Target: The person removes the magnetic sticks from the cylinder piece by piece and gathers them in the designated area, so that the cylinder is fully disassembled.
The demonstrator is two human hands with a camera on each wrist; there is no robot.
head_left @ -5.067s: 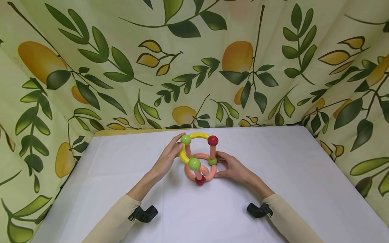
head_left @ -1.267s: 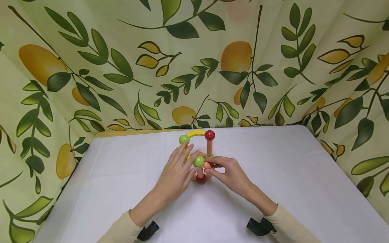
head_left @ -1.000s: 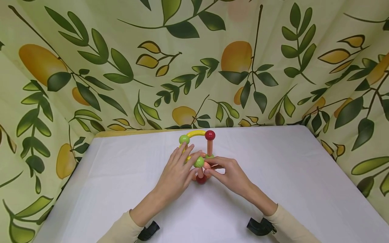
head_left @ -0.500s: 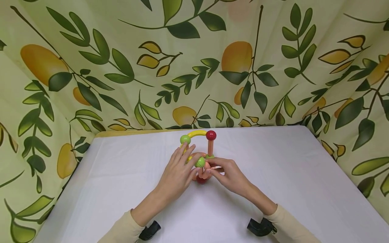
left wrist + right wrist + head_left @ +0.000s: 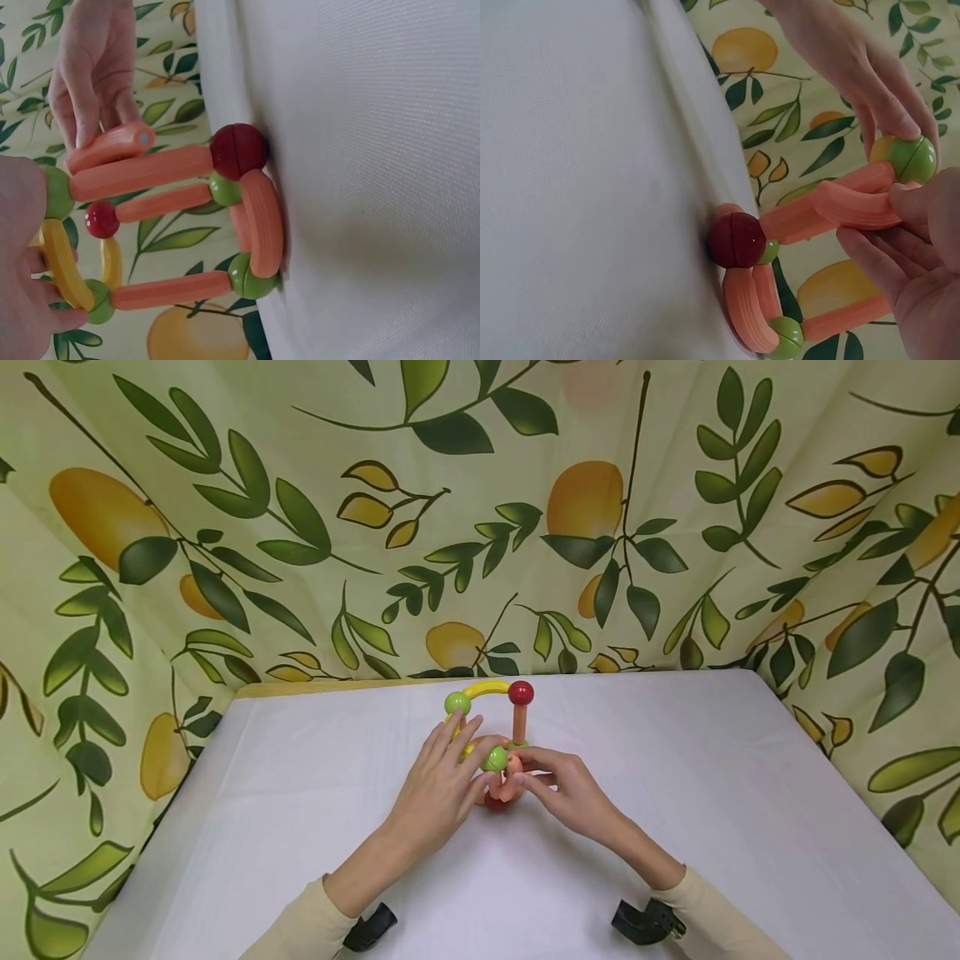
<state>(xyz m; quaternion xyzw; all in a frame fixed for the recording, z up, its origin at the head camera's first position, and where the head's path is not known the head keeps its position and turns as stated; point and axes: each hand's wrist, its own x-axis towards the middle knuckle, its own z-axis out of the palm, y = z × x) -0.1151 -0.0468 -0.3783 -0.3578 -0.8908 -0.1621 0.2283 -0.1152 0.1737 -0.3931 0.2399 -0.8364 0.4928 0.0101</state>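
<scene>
A frame of magnetic sticks and balls stands on the table, with pink upright sticks (image 5: 142,174). Its top has yellow curved sticks (image 5: 487,688), a far red ball (image 5: 521,692) and green balls. My left hand (image 5: 431,789) spreads over the top left side, thumb and fingers around the near green ball (image 5: 915,159) and yellow stick. In my right hand (image 5: 570,789), thumb and fingers pinch a loose curved pink stick (image 5: 859,206). This stick lies alongside the near upright, just below the green ball. At the base, a dark red ball (image 5: 238,151) touches the cloth.
A white cloth (image 5: 720,777) covers the table. Behind and at both sides hangs a curtain (image 5: 480,568) printed with leaves and fruit. Black wrist cameras (image 5: 647,921) sit low by both sleeves.
My left hand has moved from the far left green ball to the near one. My right hand has left the lower right side and now holds the curved pink stick, lately turned more upright.
</scene>
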